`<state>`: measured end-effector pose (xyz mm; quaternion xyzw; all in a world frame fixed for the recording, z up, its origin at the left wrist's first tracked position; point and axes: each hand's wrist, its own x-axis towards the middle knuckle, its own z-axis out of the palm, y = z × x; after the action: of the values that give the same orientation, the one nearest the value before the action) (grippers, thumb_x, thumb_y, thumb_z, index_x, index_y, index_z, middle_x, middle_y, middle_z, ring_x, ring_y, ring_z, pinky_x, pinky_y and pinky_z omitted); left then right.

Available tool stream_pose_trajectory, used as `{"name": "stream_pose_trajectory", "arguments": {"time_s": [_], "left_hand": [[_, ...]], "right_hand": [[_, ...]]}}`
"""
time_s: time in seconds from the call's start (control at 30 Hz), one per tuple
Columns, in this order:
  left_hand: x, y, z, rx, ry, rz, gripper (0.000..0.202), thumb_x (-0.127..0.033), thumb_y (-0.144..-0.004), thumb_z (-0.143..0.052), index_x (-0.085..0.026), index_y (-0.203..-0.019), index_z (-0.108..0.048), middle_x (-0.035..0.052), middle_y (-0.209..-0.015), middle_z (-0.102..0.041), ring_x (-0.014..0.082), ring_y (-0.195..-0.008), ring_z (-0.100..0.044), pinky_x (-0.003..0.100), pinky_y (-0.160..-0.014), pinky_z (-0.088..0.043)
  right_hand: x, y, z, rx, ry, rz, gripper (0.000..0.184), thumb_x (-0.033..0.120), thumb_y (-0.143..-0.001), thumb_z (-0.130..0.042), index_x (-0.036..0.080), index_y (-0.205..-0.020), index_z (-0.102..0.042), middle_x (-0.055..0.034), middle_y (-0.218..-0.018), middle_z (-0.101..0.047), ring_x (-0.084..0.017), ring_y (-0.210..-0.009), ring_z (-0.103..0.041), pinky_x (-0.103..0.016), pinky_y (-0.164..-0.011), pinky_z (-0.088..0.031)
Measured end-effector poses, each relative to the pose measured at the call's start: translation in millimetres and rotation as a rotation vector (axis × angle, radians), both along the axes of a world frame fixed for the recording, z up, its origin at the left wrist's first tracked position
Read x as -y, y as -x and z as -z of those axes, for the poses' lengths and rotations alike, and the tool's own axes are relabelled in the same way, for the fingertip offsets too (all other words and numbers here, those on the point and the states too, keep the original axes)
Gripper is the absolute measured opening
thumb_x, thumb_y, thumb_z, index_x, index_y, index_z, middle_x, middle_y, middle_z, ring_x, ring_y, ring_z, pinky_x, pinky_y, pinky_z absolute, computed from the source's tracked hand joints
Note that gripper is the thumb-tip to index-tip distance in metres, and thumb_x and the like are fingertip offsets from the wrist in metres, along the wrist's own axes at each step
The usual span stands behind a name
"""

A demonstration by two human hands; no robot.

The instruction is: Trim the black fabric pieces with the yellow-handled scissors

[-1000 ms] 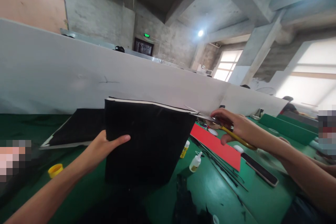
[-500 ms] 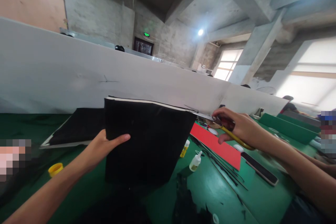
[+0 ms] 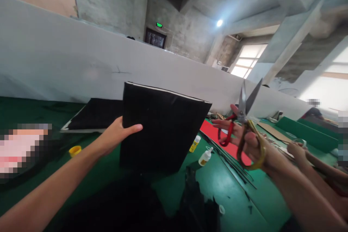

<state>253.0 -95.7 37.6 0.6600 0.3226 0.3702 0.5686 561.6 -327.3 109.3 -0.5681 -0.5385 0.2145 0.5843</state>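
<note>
Green matting (image 3: 233,195) covers your bench, with a long white partition (image 3: 67,61) behind it and bare concrete beams overhead.

Compared with the earlier frames, your right hand (image 3: 251,143) has left the top right corner of the black sheet (image 3: 160,130). The scissors (image 3: 244,123) then lay low against that corner; they now stand clear of it, to its right, blades up. The view has also shifted slightly, so the sheet sits higher in the frame. Your left hand (image 3: 116,136) keeps its place on the sheet's left edge.

The sheet is matte black with a thin white line along its top edge. It stands nearly upright over the matting, in front of the partition, its right top corner dipping lower than the left.

Your left hand grips the sheet's left edge, thumb laid across the front face, the other fingers hidden behind. Your right hand is closed through the scissor handles, one red and one yellow, with the blades spread in a V.

Near the sheet's right lower corner stand two small glue bottles (image 3: 204,157). A red sheet (image 3: 217,137) lies behind them. A second black sheet (image 3: 92,116) lies flat to the left, with a yellow cap (image 3: 74,150) near it. Another person's hand (image 3: 296,150) rests at the right.
</note>
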Motion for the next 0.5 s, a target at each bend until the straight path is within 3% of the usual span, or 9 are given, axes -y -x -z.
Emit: {"name": "stream_pose_trajectory", "arguments": {"time_s": [0.07,0.13,0.2,0.27,0.37,0.5], "left_hand": [[-4,6,3.7,0.015,0.049,0.105,0.062,-0.048,-0.062,-0.079,-0.022,-0.115,-0.060,0.0071,-0.120,-0.067,0.0290,-0.115,-0.061,0.038,-0.099,-0.049],[-10,13,8.3,-0.085,0.070,0.221,0.062,-0.047,-0.060,-0.081,-0.022,-0.113,-0.061,0.0064,-0.118,-0.068,0.0280,-0.115,-0.061,0.037,-0.099,-0.049],[-15,20,14.0,-0.251,0.029,0.291,0.051,-0.047,-0.062,-0.080,-0.021,-0.103,-0.066,0.0048,-0.109,-0.070,0.0283,-0.111,-0.062,0.038,-0.096,-0.049],[-18,22,19.4,-0.366,-0.049,0.277,0.040,-0.052,-0.066,-0.075,-0.019,-0.088,-0.068,0.0046,-0.099,-0.072,0.0300,-0.104,-0.064,0.039,-0.091,-0.049],[-18,21,21.0,-0.370,-0.124,0.192,0.041,-0.058,-0.069,-0.069,-0.018,-0.078,-0.066,0.0050,-0.089,-0.071,0.0317,-0.097,-0.064,0.041,-0.084,-0.050],[-8,22,2.7,-0.238,-0.093,0.222,0.040,-0.054,-0.070,-0.070,-0.019,-0.089,-0.070,0.0050,-0.096,-0.072,0.0296,-0.100,-0.064,0.037,-0.086,-0.052]], "right_hand": [[-17,23,29.4,-0.181,-0.009,-0.036,0.074,0.062,-0.066,-0.073,0.036,-0.131,-0.047,-0.0062,-0.102,-0.067,-0.022,-0.076,-0.066,-0.036,-0.062,-0.054],[-39,45,55.7,-0.288,-0.018,0.012,0.071,0.052,-0.065,-0.079,0.034,-0.126,-0.048,0.0021,-0.083,-0.063,-0.014,-0.056,-0.058,-0.026,-0.048,-0.048],[-59,61,76.0,-0.342,-0.011,0.087,0.064,0.042,-0.062,-0.083,0.030,-0.117,-0.051,0.0079,-0.072,-0.055,-0.006,-0.044,-0.047,-0.019,-0.039,-0.038],[-74,69,89.1,-0.358,-0.023,0.146,0.060,0.035,-0.060,-0.085,0.028,-0.109,-0.051,0.0106,-0.068,-0.052,-0.004,-0.042,-0.042,-0.017,-0.037,-0.035],[-85,70,91.9,-0.342,-0.058,0.173,0.062,0.031,-0.057,-0.086,0.028,-0.107,-0.049,0.0123,-0.065,-0.050,-0.004,-0.040,-0.044,-0.018,-0.036,-0.036],[-86,64,65.9,-0.344,-0.004,0.137,0.057,0.027,-0.055,-0.086,0.027,-0.100,-0.051,0.0128,-0.061,-0.049,-0.006,-0.036,-0.045,-0.021,-0.034,-0.035]]}}
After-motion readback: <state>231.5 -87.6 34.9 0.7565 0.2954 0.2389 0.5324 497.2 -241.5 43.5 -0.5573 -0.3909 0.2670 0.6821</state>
